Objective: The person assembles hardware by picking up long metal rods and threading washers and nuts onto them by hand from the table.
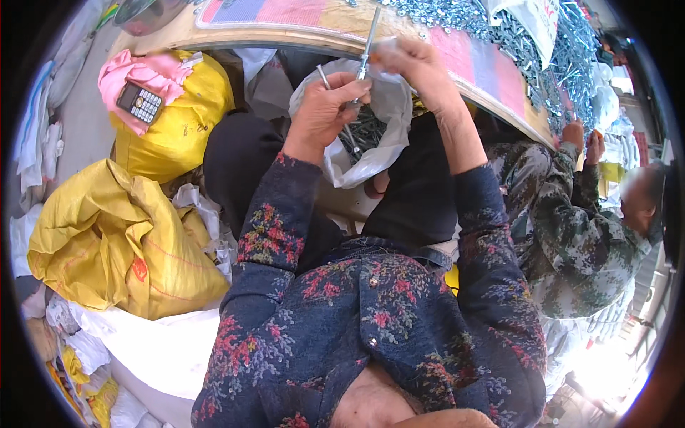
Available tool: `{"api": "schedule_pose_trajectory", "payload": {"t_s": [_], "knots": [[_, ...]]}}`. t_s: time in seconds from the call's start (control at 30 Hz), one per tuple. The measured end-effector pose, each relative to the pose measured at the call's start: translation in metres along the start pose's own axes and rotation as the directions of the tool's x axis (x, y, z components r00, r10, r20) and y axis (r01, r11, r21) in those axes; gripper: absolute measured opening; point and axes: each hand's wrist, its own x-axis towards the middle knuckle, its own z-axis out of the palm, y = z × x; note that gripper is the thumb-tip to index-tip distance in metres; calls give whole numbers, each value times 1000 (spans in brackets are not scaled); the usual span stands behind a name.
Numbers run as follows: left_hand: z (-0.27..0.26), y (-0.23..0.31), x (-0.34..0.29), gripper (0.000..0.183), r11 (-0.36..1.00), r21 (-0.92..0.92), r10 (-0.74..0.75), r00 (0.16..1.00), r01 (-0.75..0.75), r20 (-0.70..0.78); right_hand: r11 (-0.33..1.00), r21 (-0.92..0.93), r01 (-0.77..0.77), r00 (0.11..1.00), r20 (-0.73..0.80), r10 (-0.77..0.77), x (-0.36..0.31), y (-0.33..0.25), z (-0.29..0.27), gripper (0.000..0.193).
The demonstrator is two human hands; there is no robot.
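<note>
My left hand (pixel 325 110) pinches a long, thin metal bolt (pixel 371 39) that points up and away, with a nut or sleeve near its lower end. A second long metal bolt (pixel 348 135) passes through the same hand and slants down over an open white bag (pixel 392 107). Inside that bag lie many dark metal bolts (pixel 367 132). Close to the upright bolt is my right hand (pixel 417 68), its fingers bent and smeared by motion. Something whitish and orange shows at its fingertips; whether they grip anything is hidden by the blur.
Ahead stands a table covered with a striped cloth (pixel 471 78), heaped with small metal nuts (pixel 442 13) and bolts (pixel 574 78). Yellow sacks (pixel 128 242) fill the left side; a keypad phone (pixel 139 103) rests on pink cloth. A person in camouflage (pixel 585 235) works at the right.
</note>
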Motion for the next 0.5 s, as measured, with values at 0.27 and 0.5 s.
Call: {"api": "schedule_pose_trajectory", "payload": {"t_s": [0.27, 0.5], "knots": [[17, -36, -1, 13, 519, 717, 509, 843, -465, 178, 102, 995, -6, 998, 0, 56, -10, -35, 22, 78], [4, -8, 6, 12, 901, 281, 418, 837, -332, -352, 335, 927, 172, 981, -130, -143, -4, -27, 15, 96]]}}
